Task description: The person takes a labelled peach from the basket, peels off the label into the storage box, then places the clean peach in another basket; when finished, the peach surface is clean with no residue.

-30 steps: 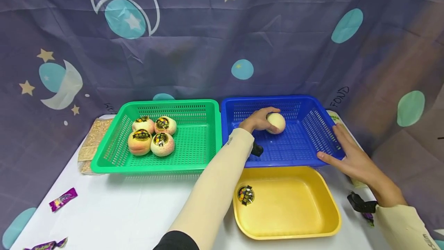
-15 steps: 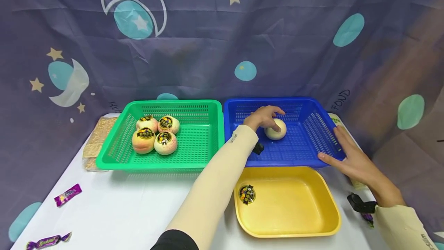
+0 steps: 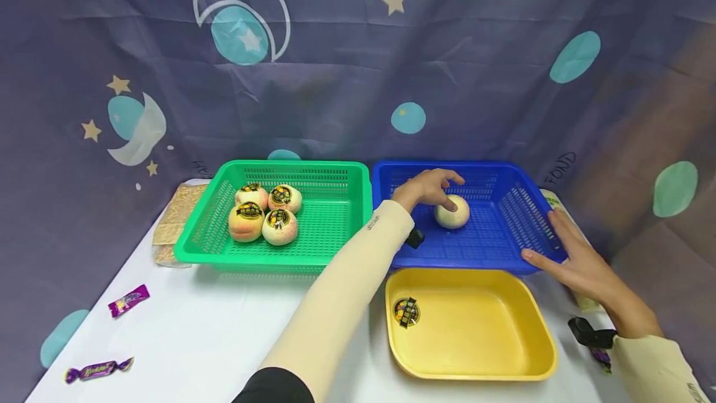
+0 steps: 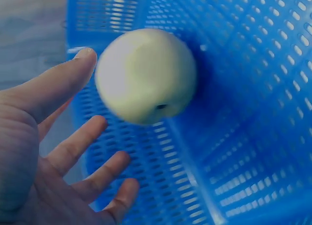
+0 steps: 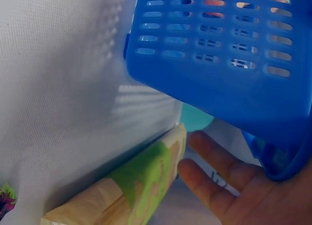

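A pale round fruit (image 3: 454, 212) sits on the floor of the blue basket (image 3: 447, 262), right of centre in the frame. The left hand (image 3: 427, 188) is at its left side with fingers spread, not curled round it; the thumb lies at the fruit's edge, and whether it touches I cannot tell. The right hand (image 3: 582, 266), centre right, is at the basket's right end, its fingers stretched out and apart. With no firm hold on it, the fruit could roll if the thumb nudged it, being smooth and round on a flat floor; a push by the right hand could shift the basket towards the yellow tray (image 3: 470, 334) or the green basket (image 3: 263, 259). As for writing, the four peaches (image 3: 246, 229) left of centre wear black labels with gold print, too small to read, and a similar label (image 3: 406, 312) is at the tray's upper left. The visible side of the pale fruit shows no label. "FOND" is legible on the backdrop (image 3: 335, 79), right of the blue basket. Lettering on the purple sweet (image 3: 99, 370) at lower left is not clear enough to read.
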A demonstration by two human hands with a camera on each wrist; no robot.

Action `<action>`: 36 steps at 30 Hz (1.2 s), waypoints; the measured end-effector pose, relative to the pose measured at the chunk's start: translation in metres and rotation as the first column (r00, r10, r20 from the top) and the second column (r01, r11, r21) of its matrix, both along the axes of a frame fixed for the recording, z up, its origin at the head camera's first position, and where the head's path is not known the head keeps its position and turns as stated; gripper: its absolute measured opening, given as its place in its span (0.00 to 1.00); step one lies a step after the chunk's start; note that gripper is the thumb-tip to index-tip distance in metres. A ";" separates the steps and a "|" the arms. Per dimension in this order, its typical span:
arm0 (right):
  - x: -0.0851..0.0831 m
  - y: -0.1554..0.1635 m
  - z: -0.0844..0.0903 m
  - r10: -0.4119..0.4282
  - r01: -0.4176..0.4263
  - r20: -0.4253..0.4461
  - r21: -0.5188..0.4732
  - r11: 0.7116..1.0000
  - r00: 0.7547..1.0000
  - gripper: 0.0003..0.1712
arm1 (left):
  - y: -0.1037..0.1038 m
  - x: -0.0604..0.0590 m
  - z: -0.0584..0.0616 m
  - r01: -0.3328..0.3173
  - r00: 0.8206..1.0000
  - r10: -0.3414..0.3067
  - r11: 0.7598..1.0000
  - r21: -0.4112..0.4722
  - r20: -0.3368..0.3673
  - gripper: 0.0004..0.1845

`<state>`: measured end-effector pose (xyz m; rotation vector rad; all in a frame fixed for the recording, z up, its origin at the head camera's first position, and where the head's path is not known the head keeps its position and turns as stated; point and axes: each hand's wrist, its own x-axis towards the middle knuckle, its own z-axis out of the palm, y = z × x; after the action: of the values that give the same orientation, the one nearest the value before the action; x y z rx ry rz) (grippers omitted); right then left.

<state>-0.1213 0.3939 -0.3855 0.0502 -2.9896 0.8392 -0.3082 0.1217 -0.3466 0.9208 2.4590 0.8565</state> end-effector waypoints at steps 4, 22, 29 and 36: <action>-0.001 0.001 -0.001 -0.001 0.000 0.004 0.011 1.000 1.000 0.61 | -0.016 0.007 0.016 0.067 0.997 -0.066 0.997 0.034 -0.039 0.33; -0.003 0.004 -0.007 0.002 -0.002 -0.009 0.015 1.000 1.000 0.61 | -0.200 0.072 0.031 -0.166 0.930 0.225 0.962 0.217 -0.289 0.27; -0.006 0.005 -0.009 -0.016 0.017 -0.019 0.050 0.999 1.000 0.62 | -0.290 0.098 -0.006 -0.414 0.803 0.475 0.879 0.236 -0.361 0.31; -0.010 0.004 -0.009 -0.077 0.078 -0.022 0.078 0.994 0.997 0.59 | -0.355 0.117 -0.036 -0.602 0.650 0.643 0.761 0.242 -0.405 0.36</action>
<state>-0.1316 0.3981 -0.3949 -0.0551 -2.9842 0.7094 -0.1913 -0.2337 -0.3822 0.2732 3.2807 1.0502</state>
